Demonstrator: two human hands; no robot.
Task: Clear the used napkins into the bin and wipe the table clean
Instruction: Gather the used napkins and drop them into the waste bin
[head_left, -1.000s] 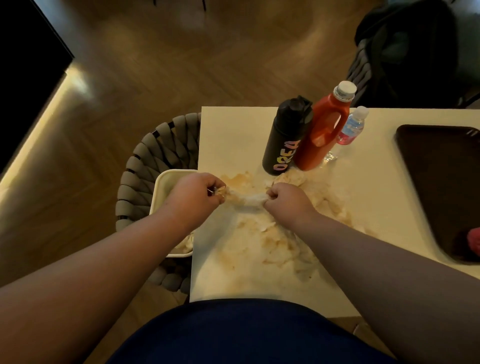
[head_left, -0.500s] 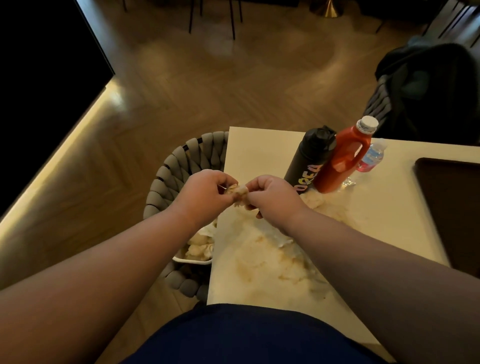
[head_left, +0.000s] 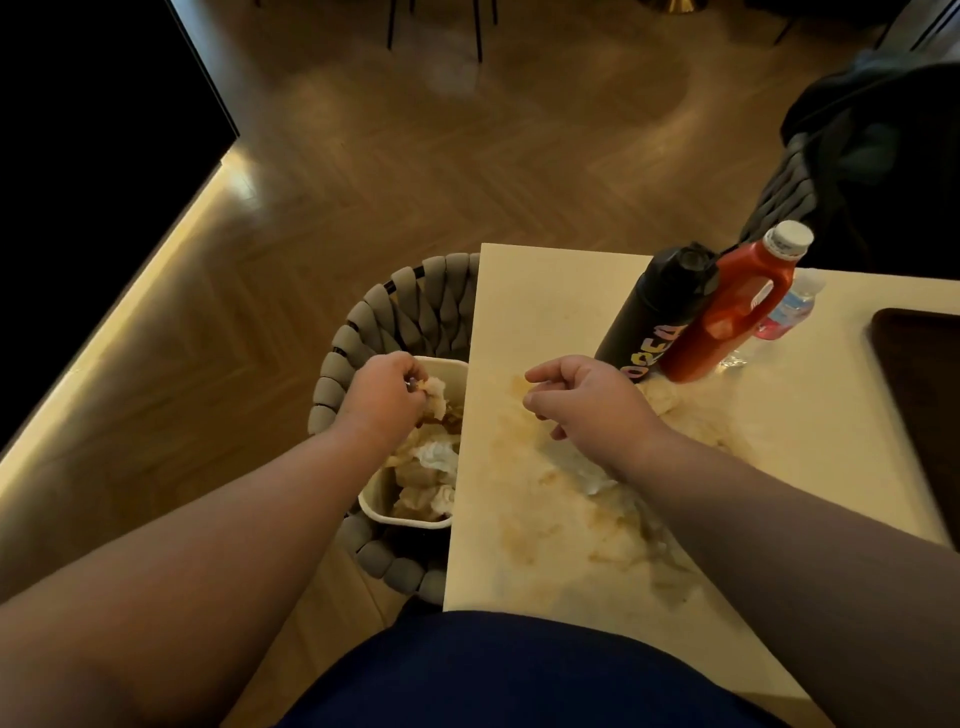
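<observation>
Now the stained cream table (head_left: 545, 291) bears crumpled white napkins (head_left: 587, 475) near its left edge, a cream rectangular bin (head_left: 415, 522) beside it. Right hand (head_left: 587, 400) hangs loosely curled, empty; left hand (head_left: 382, 395) pinches a stained napkin wad (head_left: 435, 395) over the bin. Damp paper could tear and fall outside.

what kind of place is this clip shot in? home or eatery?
Probably a café or casual restaurant, though a home can't be ruled out. Clues: a dark brown serving tray on the cream table, a red handled bottle, likely sauce, and thin black chair legs across the herringbone wood floor.
</observation>
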